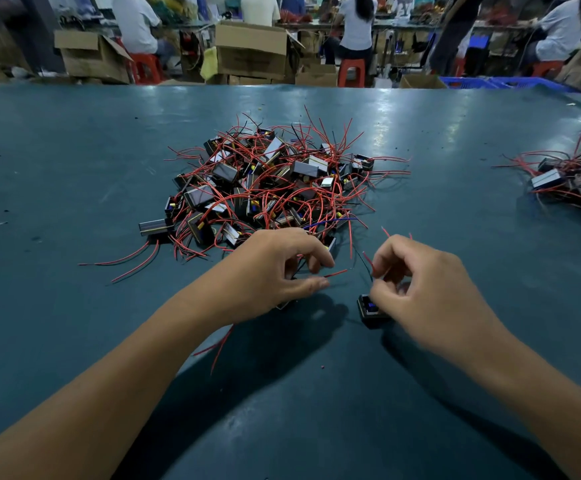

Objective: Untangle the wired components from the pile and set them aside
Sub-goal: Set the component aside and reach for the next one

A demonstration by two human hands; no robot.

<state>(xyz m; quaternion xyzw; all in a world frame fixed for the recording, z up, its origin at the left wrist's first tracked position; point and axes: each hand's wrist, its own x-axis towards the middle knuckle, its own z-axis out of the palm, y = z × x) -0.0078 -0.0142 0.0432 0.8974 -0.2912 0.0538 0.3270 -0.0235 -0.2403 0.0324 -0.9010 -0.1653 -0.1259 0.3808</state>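
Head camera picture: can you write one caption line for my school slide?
Two hands, left and right, pinch red wires beside a tangled component pile on a teal table.

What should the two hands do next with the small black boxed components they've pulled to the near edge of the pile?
Probably draw the hands apart. The right hand pinches thin red and black wires above a small black boxed component clear of the big tangled pile of red-wired black components, while the left hand pinches another red wire nearby. Separating them should free the leads.

second pile (pixel 574 183) cut by right edge; component under left hand (pixel 275 268)
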